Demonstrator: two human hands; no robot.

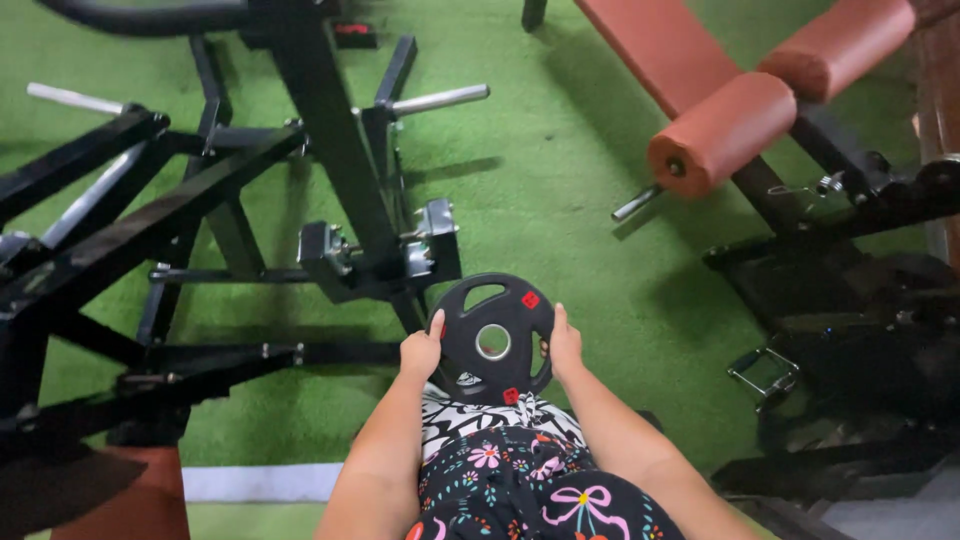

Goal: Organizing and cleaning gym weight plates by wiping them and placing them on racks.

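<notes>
A round black weight plate (492, 310) with grip cut-outs, a steel-ringed centre hole and small red labels is held flat in front of my body. My left hand (421, 350) grips its left rim with the thumb up along the edge. My right hand (564, 343) grips its right rim the same way. Both forearms reach forward from the bottom of the view over a patterned black, white and pink garment (520, 470). The plate hangs above green turf, close to the base of a black machine.
A black steel plate-loaded machine (200, 230) with chrome pegs (440, 99) fills the left half. A bench with brick-red roller pads (722, 132) and a black frame (860, 300) stands at the right. Green turf (560, 170) lies between them. A white strip (262, 482) crosses the floor at lower left.
</notes>
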